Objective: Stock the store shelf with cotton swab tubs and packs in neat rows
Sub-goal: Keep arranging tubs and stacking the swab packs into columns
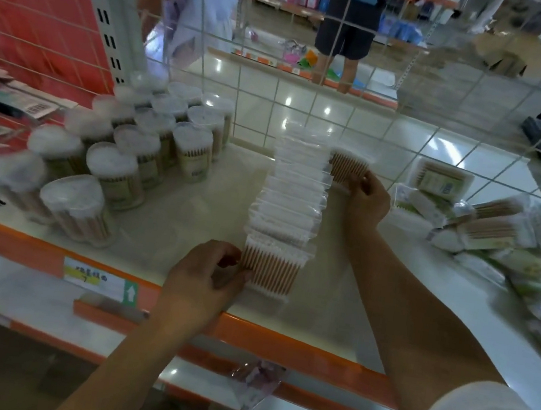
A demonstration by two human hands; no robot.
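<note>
Left hand [210, 274]: fingers curled on the front pack [271, 268] of the row.
Right hand [366, 197]: pinching a swab pack [348, 167] at the back.
Tubs [124, 151]: standing left on the shelf [174, 223].

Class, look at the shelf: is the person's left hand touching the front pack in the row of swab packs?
Touching. The head view shows the left hand with its fingertips against the left edge of the front pack, no gap between them.

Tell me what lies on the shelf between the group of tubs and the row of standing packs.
Nothing: in the head view, bare white shelf separates the tubs from the row of packs.
</note>
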